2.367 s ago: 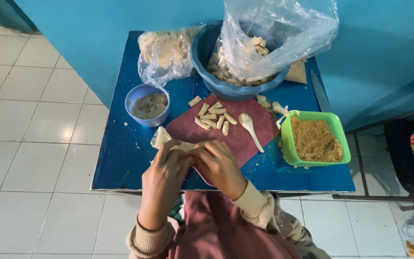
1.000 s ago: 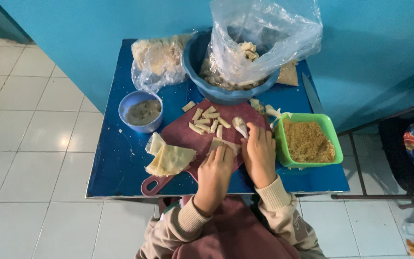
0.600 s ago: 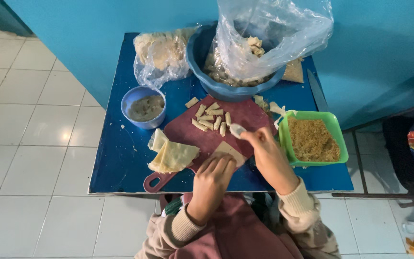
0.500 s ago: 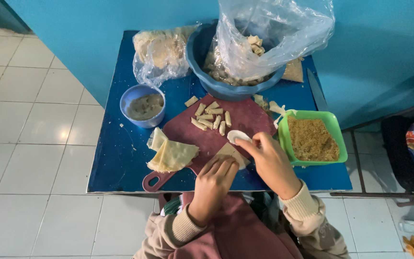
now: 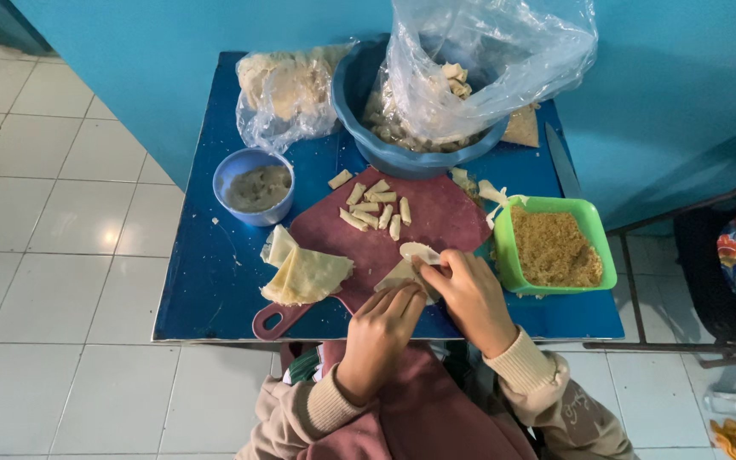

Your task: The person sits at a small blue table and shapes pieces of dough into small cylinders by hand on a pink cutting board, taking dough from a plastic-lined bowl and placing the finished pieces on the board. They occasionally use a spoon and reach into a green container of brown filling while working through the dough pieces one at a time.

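The right hand (image 5: pixel 468 294) has come back from the spoon and now holds the spoon (image 5: pixel 419 252) over the wrapper (image 5: pixel 402 274) on the board (image 5: pixel 419 223). The left hand (image 5: pixel 382 328) pins the wrapper's near edge, fingers closed, so filling goes on.

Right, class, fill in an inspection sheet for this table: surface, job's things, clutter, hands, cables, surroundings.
Surface: blue table, crumbs on it.
Job's things: wrapper piece and white spoon on the maroon cutting board; wrapper stack; rolled pieces.
Clutter: paste bowl, green crumb tray, bagged blue basin, wrapper bag.
Hands: left hand pressing the wrapper; right hand at the spoon.
Cables: nothing seen.
Surroundings: tiled floor, blue wall.
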Motion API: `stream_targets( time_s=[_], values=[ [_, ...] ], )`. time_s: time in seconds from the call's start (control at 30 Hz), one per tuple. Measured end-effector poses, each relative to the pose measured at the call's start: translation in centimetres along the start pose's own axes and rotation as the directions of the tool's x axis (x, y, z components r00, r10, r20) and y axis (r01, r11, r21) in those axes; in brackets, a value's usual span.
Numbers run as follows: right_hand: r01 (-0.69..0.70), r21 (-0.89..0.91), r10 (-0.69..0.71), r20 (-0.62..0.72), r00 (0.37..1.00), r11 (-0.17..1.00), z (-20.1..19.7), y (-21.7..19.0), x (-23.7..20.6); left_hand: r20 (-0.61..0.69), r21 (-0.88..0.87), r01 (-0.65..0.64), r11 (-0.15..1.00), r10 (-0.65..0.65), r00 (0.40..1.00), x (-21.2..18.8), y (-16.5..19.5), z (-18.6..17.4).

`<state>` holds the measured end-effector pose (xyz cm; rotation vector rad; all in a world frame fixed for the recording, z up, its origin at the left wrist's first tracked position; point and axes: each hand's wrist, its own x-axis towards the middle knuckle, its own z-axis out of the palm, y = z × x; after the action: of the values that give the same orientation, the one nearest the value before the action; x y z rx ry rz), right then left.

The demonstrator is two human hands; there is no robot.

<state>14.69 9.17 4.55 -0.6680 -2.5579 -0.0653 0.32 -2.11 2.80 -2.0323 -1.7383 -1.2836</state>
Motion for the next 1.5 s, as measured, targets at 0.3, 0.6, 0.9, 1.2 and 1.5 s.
stream_targets(
  time_s=[0.3, 0.6, 0.9, 1.2, 1.5],
  values=[
    [0.002, -0.011, -0.002, -0.001, 1.000, 1.000, -1.1, 0.3, 0.3, 0.022, -0.046, 0.009, 0.999, -0.008, 1.000, 0.0, 0.0, -0.2],
    [0.071, -0.003, -0.071, 0.050, 0.996, 0.997, -0.7, -0.2, 0.1, 0.006, -0.040, 0.010, 0.999, -0.010, 1.000, -0.1, -0.1, 0.1],
    [-0.016, -0.059, 0.012, -0.064, 0.998, 0.998, 0.1, 1.6, 0.3, 0.006, -0.059, 0.010, 0.998, -0.010, 1.000, 0.1, 0.0, -0.1],
    [-0.192, -0.132, 0.179, -0.102, 0.979, 0.972, 1.4, 2.1, 1.2, -0.002, -0.060, 0.033, 0.998, -0.033, 0.999, -0.1, 0.0, 0.3],
    [-0.223, 0.024, 0.223, -0.196, 0.955, 0.974, -3.8, 2.2, -1.0, 0.052, -0.079, 0.043, 0.996, -0.039, 0.998, -0.2, -0.2, -0.1]
  ],
)
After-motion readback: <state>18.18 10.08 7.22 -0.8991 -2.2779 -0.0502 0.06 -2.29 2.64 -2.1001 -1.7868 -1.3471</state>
